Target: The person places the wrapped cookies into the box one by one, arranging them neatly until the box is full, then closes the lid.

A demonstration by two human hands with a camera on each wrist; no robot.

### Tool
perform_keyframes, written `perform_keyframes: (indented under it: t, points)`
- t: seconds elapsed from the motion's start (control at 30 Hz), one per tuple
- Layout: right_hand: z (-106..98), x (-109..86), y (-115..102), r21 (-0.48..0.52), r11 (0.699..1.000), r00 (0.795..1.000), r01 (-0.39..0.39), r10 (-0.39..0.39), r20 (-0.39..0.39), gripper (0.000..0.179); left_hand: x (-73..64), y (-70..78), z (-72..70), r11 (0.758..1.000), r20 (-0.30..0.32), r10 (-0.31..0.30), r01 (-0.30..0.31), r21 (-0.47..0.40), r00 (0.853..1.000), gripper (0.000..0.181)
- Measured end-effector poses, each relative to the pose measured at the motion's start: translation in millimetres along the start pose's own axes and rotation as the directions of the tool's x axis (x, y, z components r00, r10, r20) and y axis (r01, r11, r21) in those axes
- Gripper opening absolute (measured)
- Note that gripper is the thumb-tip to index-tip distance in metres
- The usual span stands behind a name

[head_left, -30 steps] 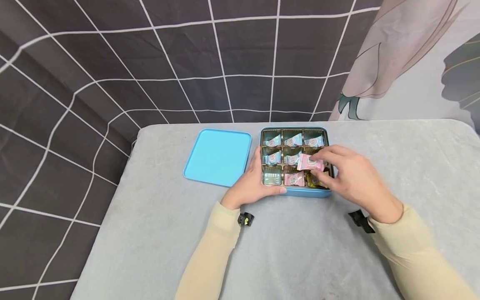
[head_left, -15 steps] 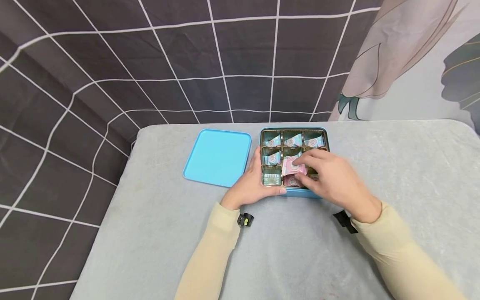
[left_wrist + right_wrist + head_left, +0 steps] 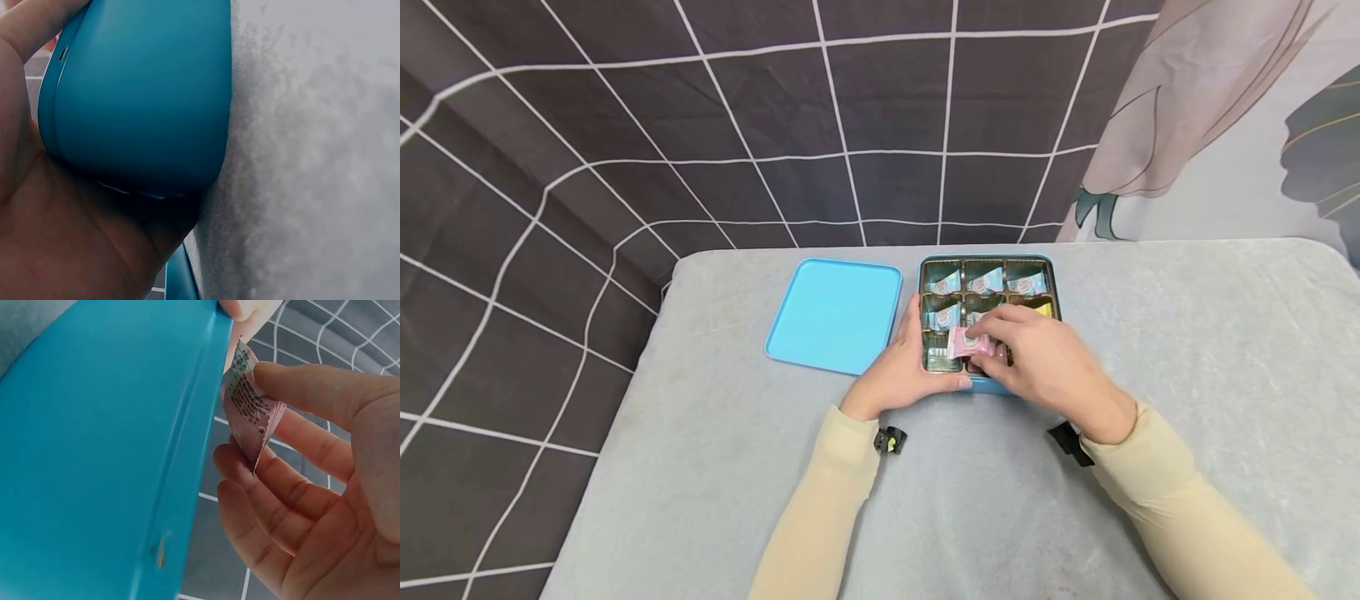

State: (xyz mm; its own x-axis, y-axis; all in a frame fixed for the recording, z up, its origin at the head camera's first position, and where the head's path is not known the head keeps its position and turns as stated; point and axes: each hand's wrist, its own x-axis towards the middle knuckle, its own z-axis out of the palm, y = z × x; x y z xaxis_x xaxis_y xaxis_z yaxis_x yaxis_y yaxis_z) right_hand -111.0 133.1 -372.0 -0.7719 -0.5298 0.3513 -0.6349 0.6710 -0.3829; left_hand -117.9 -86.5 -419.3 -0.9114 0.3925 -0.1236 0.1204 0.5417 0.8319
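Observation:
A blue tin box (image 3: 992, 386) with a gold tray of nine compartments stands on the table. My left hand (image 3: 898, 367) holds its near left corner, thumb along the front and fingers along the left side; the left wrist view shows the palm against the blue wall (image 3: 144, 94). My right hand (image 3: 1045, 358) pinches a pink wrapped candy (image 3: 967, 343) between thumb and fingers, over the front row near the front-left compartment (image 3: 942, 361). In the right wrist view the candy (image 3: 250, 409) is above the tin's rim. Blue-wrapped candies (image 3: 987, 282) lie in the back and middle rows. My right hand hides the front right compartments.
A flat blue lid (image 3: 835, 317) lies on the grey cloth-covered table (image 3: 700, 467), left of the tin. Behind the table hangs a dark curtain with a white grid (image 3: 895, 100), and a patterned curtain (image 3: 1210, 125) at the right.
My right hand has carried the pink candy leftward from the tin's right side toward the front-left compartment. A yellow wrapper shows at the middle right. My left hand stays on the tin.

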Motion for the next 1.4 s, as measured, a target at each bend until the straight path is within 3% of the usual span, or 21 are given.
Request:
perform_keyframes:
  t: [0.27, 0.6, 0.83, 1.4]
  points:
    - [4, 1.3, -1, 0.009, 1.0, 1.0, 0.001, -0.001, 0.021, 0.024, 0.5, -1.4, 1.0, 1.0, -0.006, 0.014, -0.014, 0.001, 1.0, 0.135]
    - [11, 5.6, -5, 0.033, 0.998, 0.998, 0.059, -0.06, 0.031, 0.024, -0.2, -2.2, 1.4, 1.0, -0.004, -0.003, 0.003, 0.013, 1.0, 0.136]
    - [18, 9.4, -7, 0.036, 0.998, 0.994, 0.051, -0.054, 0.092, 0.02, 0.9, -3.3, 1.0, 0.999, 0.003, 0.02, -0.02, 0.025, 1.0, 0.136]
    - [28, 15.7, -8, 0.063, 0.996, 0.992, 0.06, -0.066, 0.106, 0.016, -2.3, -0.1, -4.1, 0.998, 0.066, -0.033, 0.03, 0.056, 0.997, 0.136]
